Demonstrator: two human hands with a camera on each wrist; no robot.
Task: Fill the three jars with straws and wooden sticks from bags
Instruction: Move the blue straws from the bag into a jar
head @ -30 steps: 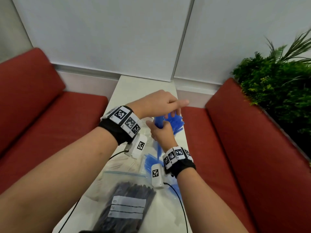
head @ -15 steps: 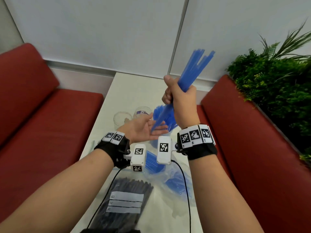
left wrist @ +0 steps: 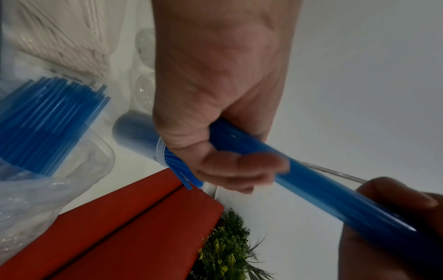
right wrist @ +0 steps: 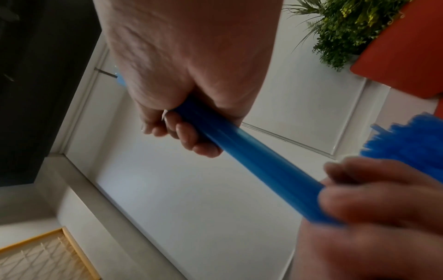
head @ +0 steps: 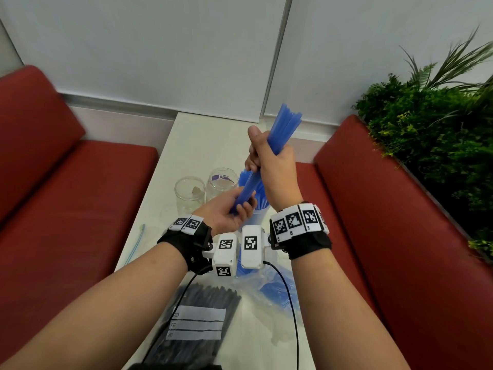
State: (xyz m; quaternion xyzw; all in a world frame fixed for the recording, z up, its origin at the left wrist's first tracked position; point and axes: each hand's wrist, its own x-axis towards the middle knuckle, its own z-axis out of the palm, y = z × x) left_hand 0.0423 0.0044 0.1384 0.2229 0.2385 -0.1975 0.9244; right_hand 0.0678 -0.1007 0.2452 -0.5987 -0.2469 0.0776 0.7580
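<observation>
A bundle of blue straws is held tilted above the table, top end up and to the right. My right hand grips its middle in a fist. Below it, my left hand lies palm up with fingers curled round the lower end. The wrist views show the same bundle wrapped by both hands. Two empty clear jars stand side by side on the white table. A third jar, partly hidden by my hands, holds blue straws.
A bag of black straws and a bag of blue straws lie near the table's front edge. A bag of wooden sticks shows in the left wrist view. Red benches flank the table; a plant stands right.
My right hand raised the blue bundle from the jars. My left hand dropped from above to below it, and its fingers have now curled round the lower end.
</observation>
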